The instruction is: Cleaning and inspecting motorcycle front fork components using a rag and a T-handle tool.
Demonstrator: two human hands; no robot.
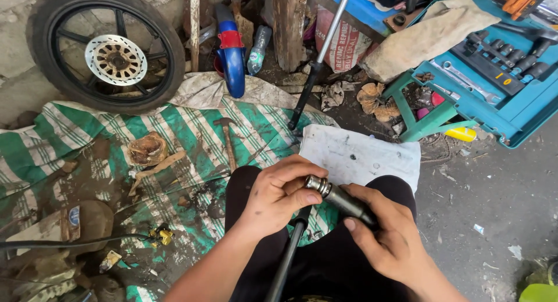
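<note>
Seated over a green-and-white striped tarpaulin (pixel 192 128); knees in black trousers fill the lower frame. Both hands share a short dark steel cylinder with a bright ribbed metal collar at its upper end (pixel 340 198), held above the lap. Left hand (pixel 279 194) curls over the collar, fingertips pinching its shiny tip; right hand (pixel 389 238) wraps the dark lower body, thumb laid along it. The part looks solid, stiff and fairly heavy for its size, probably oily and slick; the plain dark barrel seems the safest place to grip, the ribbed collar better left to fingertips. A thin black tube (pixel 288 258) rises between the knees; its lower end is cut off. The cylinder's far end is buried in the right palm. Nearby: a wooden-handled hammer (pixel 228 140), a black motorcycle wheel with silver brake disc (pixel 107 49), a teal socket-tool case (pixel 494 75).
</note>
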